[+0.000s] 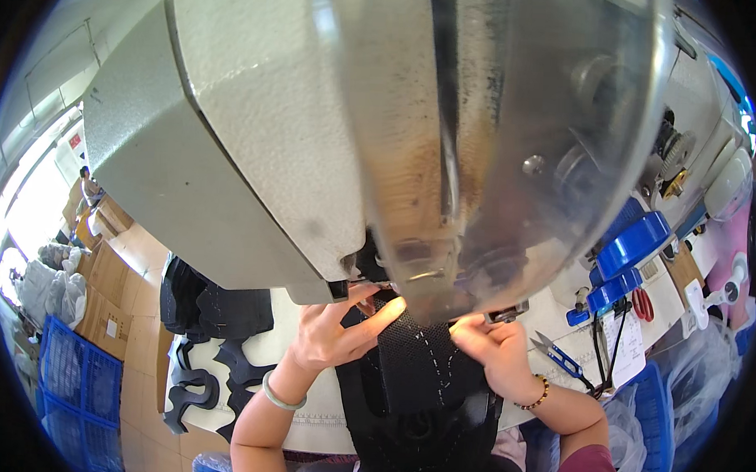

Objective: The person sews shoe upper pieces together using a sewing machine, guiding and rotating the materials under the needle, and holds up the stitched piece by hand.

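Observation:
A black textured fabric piece (411, 366) with dashed white marking lines lies under the head of a grey sewing machine (230, 173). My left hand (335, 333) rests at its left edge, thumb and fingers spread near the needle area. A pale bangle (282, 395) circles that wrist. At the right edge, my right hand (500, 355) has curled fingers closed on the fabric, and a beaded bracelet (539, 394) sits on its wrist. A clear, rust-stained shield (497, 157) hangs in front of the machine, and the machine hides the needle and some fingertips.
Blue-handled thread snips (561, 356), red-handled scissors (642, 304) and blue holders (632, 245) are on the right. Cut black pieces (213, 309) are stacked at the left, with curved black parts (191, 396) nearer. Blue crates (77, 375) and cardboard boxes (105, 310) stand farther left.

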The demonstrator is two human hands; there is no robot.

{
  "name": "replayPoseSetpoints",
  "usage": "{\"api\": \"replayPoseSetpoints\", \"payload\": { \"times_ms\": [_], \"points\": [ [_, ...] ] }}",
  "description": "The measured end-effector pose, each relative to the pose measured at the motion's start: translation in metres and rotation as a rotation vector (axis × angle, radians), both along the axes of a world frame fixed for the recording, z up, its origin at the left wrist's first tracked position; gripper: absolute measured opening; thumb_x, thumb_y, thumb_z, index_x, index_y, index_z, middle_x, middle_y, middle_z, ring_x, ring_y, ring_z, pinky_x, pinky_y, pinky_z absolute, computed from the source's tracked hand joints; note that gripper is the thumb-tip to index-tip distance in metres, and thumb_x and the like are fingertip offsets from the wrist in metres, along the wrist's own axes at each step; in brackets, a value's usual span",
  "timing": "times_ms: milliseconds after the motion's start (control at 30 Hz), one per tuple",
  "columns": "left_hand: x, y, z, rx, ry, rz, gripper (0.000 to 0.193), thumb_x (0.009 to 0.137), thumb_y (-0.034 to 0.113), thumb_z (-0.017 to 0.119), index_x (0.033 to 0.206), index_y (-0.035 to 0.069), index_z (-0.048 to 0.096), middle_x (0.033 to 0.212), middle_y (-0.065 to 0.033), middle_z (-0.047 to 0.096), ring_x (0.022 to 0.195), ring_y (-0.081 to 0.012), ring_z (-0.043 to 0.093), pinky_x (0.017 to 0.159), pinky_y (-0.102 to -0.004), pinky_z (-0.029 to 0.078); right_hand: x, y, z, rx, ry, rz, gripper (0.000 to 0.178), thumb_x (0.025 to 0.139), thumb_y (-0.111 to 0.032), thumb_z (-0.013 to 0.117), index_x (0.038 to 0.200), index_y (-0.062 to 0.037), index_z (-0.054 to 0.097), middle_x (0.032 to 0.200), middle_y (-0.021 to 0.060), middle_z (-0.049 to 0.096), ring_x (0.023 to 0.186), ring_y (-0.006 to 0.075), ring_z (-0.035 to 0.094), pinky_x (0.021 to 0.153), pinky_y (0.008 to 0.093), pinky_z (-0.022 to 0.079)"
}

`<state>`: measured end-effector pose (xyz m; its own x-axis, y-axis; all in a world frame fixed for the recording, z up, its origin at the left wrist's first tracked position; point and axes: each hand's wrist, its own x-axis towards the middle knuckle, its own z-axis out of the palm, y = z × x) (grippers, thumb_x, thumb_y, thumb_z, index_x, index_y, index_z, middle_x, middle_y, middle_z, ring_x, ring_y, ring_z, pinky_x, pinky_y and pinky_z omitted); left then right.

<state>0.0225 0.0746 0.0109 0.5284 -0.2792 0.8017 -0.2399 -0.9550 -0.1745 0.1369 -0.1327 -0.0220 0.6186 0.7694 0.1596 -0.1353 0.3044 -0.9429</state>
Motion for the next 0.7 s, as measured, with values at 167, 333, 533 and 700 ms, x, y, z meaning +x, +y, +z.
{"api": "replayPoseSetpoints", "payload": {
  "times_ms": [167,333,533,700],
  "points": [
    [0.000,0.003,-0.003,-0.045,-0.012,-0.050,0.039,0.056,0.012,0.068,0.095,0.016,0.071,0.101,-0.0086,0.061,0.067,-0.0120,0.059,0.061,-0.0259,0.047,0.064,0.022,-0.001,0.115,-0.350,-0.439,0.034,0.092,-0.016,0.051,0.121,-0.0012,0.045,0.098,0.0058,0.062,0.076,0.0149,0.061,0.067,0.0292,0.050],
    [0.001,-0.004,-0.001,-0.083,0.009,-0.042,0.043,0.055,0.010,0.061,0.097,0.013,0.070,0.098,-0.0118,0.060,0.076,-0.0220,0.060,0.067,-0.0324,0.049,0.184,0.036,-0.029,-0.215,-0.748,-0.294,0.053,0.073,-0.014,0.068,0.113,0.0078,0.040,0.078,0.0121,0.059,0.072,0.0160,0.057,0.066,0.0260,0.045],
    [0.000,0.000,-0.012,-0.073,-0.034,0.030,0.049,0.053,0.008,0.056,0.100,0.015,0.070,0.098,-0.0167,0.061,0.090,-0.0320,0.061,0.078,-0.0407,0.051,0.148,0.061,0.014,-0.295,-0.544,-0.366,0.039,0.073,-0.014,0.068,0.105,0.0046,0.054,0.095,0.0164,0.061,0.077,0.0178,0.062,0.071,0.0294,0.049],
    [0.001,-0.010,-0.013,-0.330,0.005,-0.024,0.031,0.064,0.008,0.067,0.095,0.009,0.067,0.102,-0.0190,0.061,0.088,-0.0295,0.062,0.076,-0.0309,0.050,0.112,0.011,0.040,-0.033,-0.963,-0.968,0.019,0.082,-0.015,0.061,0.089,-0.0004,0.051,0.090,0.0168,0.054,0.074,0.0338,0.056,0.064,0.0382,0.047]
  ]
}}
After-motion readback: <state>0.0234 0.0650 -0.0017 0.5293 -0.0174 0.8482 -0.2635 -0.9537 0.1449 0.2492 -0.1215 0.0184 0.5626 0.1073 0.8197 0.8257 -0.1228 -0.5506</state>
